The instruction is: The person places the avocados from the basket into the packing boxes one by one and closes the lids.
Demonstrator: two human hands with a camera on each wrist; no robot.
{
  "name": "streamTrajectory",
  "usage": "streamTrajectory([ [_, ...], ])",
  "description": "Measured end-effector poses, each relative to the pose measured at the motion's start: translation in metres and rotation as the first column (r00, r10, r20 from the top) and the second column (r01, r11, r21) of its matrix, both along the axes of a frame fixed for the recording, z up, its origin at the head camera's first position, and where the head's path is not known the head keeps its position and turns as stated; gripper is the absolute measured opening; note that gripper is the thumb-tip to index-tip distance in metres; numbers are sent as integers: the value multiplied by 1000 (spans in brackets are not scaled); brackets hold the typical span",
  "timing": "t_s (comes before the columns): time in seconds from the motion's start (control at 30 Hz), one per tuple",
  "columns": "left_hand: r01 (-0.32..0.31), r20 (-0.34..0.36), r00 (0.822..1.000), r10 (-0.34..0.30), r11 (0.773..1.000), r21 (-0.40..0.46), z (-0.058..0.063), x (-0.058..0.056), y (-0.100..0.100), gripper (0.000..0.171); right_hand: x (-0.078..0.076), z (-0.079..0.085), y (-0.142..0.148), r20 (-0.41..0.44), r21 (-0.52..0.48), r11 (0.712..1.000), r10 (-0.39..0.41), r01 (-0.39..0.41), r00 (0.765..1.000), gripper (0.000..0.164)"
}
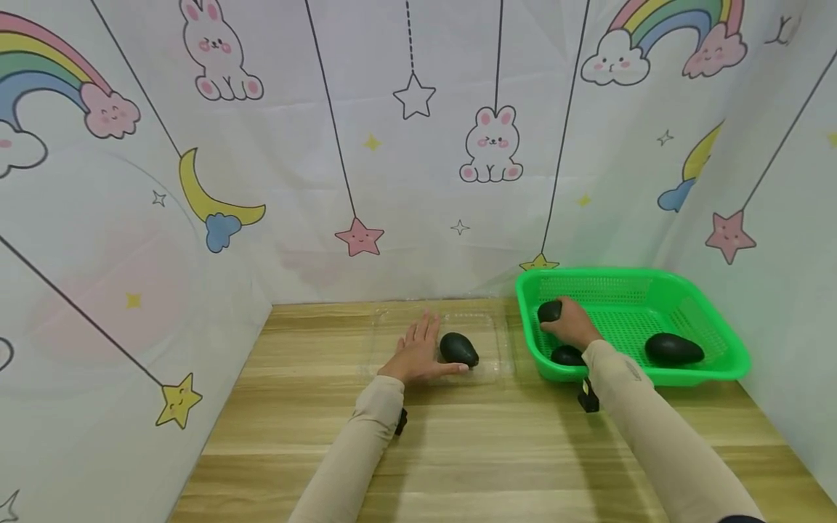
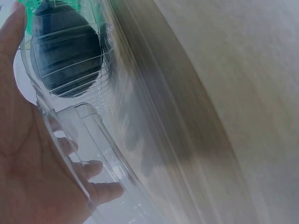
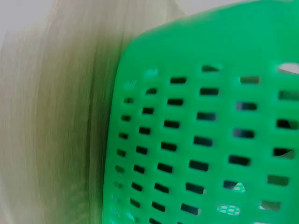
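Observation:
A dark green avocado (image 1: 459,350) lies in a clear plastic container (image 1: 492,367) on the table. My left hand (image 1: 418,356) rests at the container's left part with fingers straight and spread, the thumb pointing toward the avocado's lower end. In the left wrist view, the hand's palm (image 2: 32,163) is against the clear plastic wall, and the avocado (image 2: 67,51) shows through it. Inside the green basket (image 1: 702,305), my right hand (image 1: 575,325) grips a dark avocado (image 1: 551,311) near the left wall. The right wrist view holds only the basket's slotted side (image 3: 187,121); the hand is hidden there.
Two more avocados lie in the basket: one (image 1: 567,356) below my right hand, partly hidden, and a larger one (image 1: 673,349) at the right. Fabric walls with cartoon prints (image 1: 418,167) enclose the wooden table (image 1: 484,450) at back and sides.

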State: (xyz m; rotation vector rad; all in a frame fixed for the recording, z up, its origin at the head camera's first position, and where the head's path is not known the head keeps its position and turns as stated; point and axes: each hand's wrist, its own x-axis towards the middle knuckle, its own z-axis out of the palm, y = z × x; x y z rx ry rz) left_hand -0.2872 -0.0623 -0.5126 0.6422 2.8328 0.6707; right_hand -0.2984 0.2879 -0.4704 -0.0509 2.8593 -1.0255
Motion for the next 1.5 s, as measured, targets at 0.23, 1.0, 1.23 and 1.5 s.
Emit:
streamTrajectory([
  [0.23,-3,-7,1000,3,1000,4,0,2,0,122,4,-1,0,21,-43,999,-29,30,999,80],
  [1.0,1,12,1000,-2,1000,28,0,2,-1,122,27,6,-26,-7,-205,966,-161,156,987,82],
  [1.23,3,11,1000,-3,1000,28,1,0,0,123,31,5,-31,-28,-250,950,-201,188,979,82],
  [1.5,2,1,1000,-2,999,33,-1,1,-1,122,35,11,-47,-80,-307,929,-242,207,967,80],
])
